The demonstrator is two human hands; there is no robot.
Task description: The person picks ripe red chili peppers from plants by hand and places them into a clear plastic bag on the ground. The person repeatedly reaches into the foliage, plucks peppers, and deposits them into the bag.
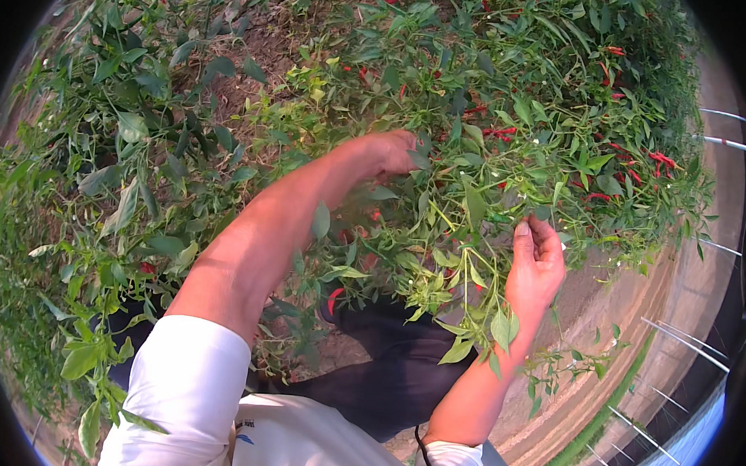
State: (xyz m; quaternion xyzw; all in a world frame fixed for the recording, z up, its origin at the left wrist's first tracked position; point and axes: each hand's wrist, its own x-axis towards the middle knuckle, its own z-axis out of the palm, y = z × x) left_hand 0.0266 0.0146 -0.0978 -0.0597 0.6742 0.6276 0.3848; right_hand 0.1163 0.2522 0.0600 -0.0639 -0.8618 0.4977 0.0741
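Observation:
My left hand (395,154) reaches into the foliage of a chili pepper plant (472,156), its fingertips hidden behind leaves. What those fingers hold cannot be seen. Lower and to the right, my right hand (539,257) pinches a leafy chili branch between thumb and fingers. A green chili pepper (503,219) lies just left of that thumb. Ripe red chili peppers (500,133) hang among the leaves beyond both hands. Another curved red chili pepper (334,300) hangs lower down, near my dark trousers (398,354).
Dense pepper plants (132,125) fill the left side, with bare soil (266,44) showing between rows. More red chilies (661,161) cluster at the right. A dirt path (595,333) runs along the right, beside a grass strip (563,461) and thin pale poles (644,434).

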